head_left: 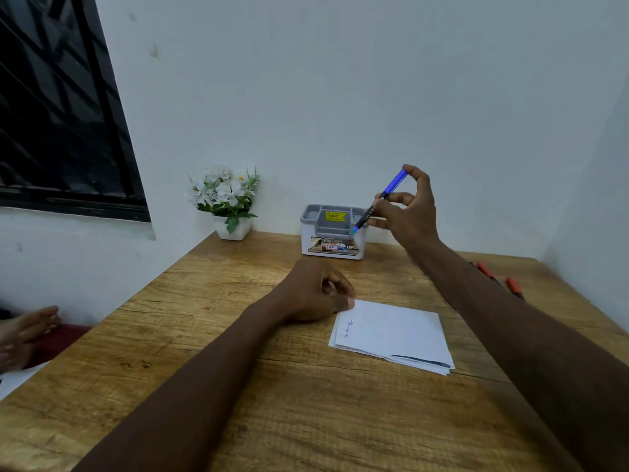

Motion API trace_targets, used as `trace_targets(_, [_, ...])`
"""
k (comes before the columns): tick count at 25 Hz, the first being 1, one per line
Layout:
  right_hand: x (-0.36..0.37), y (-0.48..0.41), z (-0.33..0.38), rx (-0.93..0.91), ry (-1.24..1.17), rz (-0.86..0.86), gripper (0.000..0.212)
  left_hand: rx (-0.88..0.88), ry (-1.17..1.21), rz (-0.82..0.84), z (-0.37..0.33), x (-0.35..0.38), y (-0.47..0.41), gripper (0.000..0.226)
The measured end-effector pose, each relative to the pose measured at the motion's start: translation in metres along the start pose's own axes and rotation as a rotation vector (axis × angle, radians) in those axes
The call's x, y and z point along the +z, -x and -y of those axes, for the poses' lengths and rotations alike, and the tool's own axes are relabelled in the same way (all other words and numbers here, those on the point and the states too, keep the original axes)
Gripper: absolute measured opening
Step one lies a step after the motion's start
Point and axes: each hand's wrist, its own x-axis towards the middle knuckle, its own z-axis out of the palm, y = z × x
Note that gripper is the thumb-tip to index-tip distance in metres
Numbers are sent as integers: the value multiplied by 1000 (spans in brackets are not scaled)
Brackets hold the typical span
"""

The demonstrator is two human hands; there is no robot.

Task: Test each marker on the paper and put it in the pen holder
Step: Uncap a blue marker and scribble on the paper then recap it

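My right hand point(410, 212) holds a blue marker point(384, 195) tilted, cap end up, its lower end right over the right side of the grey and white pen holder point(323, 229) at the back of the wooden table. My left hand point(320, 294) rests as a loose fist on the table, its thumb touching the top left corner of the white paper stack point(394, 335). The paper bears a small blue scribble near its left edge and a dark line near its bottom edge.
Two red markers point(500, 281) lie on the table at the far right, partly hidden by my right forearm. A white pot of white flowers point(226, 202) stands at the back left by the wall. A person's foot point(23, 332) shows beyond the table's left edge.
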Motion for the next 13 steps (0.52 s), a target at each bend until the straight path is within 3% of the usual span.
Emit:
trace_targets(6, [20,-40,-15,-124,78,-225,72,32,44,-20,4,4,1,16])
trace_targets(13, [34,-75,-38,-162,140,-284,64,32,41,-5,6,4,-1,16])
